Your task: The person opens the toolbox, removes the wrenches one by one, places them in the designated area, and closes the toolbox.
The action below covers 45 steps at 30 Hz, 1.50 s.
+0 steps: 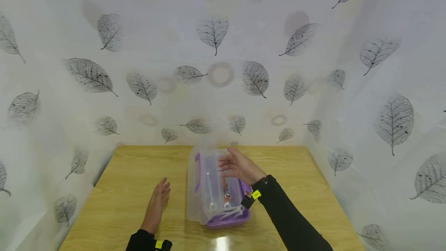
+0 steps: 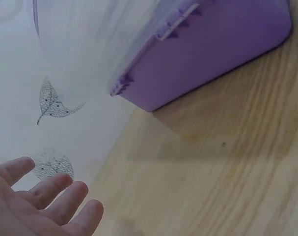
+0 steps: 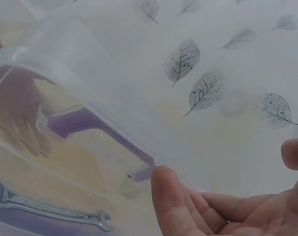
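A purple plastic box (image 1: 228,224) stands on the table with its clear lid (image 1: 193,204) raised and tilted toward the left. A purple handle (image 3: 82,123) is fitted to the lid. Through the clear plastic shows a silver wrench (image 3: 50,207); a red-and-silver tool (image 1: 227,196) also lies inside. My right hand (image 1: 241,166) is over the box, fingers extended, a fingertip right at the lid's edge in the right wrist view. To the left of the box, my left hand (image 1: 156,203) hovers palm inward with loose fingers, holding nothing, apart from the lid.
The wood-grain table (image 1: 289,204) extends on both sides of the box. White sheeting with a leaf print (image 1: 256,78) encloses the table at the back and sides. Low in the box lie some pale strips (image 1: 231,214).
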Motion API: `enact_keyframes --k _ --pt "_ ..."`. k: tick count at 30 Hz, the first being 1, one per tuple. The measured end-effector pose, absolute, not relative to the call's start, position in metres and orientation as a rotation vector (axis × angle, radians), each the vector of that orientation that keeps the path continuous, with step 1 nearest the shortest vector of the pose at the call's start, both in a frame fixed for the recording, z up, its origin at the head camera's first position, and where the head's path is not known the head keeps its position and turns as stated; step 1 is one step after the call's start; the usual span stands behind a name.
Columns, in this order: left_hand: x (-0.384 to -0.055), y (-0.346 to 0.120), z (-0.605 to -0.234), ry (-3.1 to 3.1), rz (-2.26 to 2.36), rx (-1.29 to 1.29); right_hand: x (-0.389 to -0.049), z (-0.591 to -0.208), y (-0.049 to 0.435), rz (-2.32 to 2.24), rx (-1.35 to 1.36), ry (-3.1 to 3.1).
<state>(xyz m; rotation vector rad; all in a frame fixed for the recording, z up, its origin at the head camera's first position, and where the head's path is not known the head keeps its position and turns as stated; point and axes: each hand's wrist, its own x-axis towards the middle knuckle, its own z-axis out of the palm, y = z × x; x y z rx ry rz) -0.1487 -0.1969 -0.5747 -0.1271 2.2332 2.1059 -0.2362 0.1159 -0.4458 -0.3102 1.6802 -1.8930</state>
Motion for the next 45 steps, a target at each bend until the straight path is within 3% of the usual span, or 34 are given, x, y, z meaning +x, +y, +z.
enact_keyframes --k 10,17,23,33,45 --pt "-0.145 -0.178 -0.515 2.509 2.073 0.198 -0.228 -0.438 0.1 -1.9 -0.401 1.676" --pt "-0.128 -0.131 -0.478 2.955 1.697 0.42 -0.225 -0.436 0.097 -1.898 -0.403 1.692" --pt "-0.125 -0.089 -0.474 3.224 1.295 0.673 -0.223 -0.438 0.101 -1.865 -0.497 1.672" --pt "-0.129 -0.085 -0.484 3.315 1.357 0.464 -0.227 -0.463 0.126 -1.891 -0.503 1.998" --pt "-0.131 -0.105 -0.493 3.211 1.74 0.319 -0.232 -0.546 0.169 -1.492 -0.235 2.621"
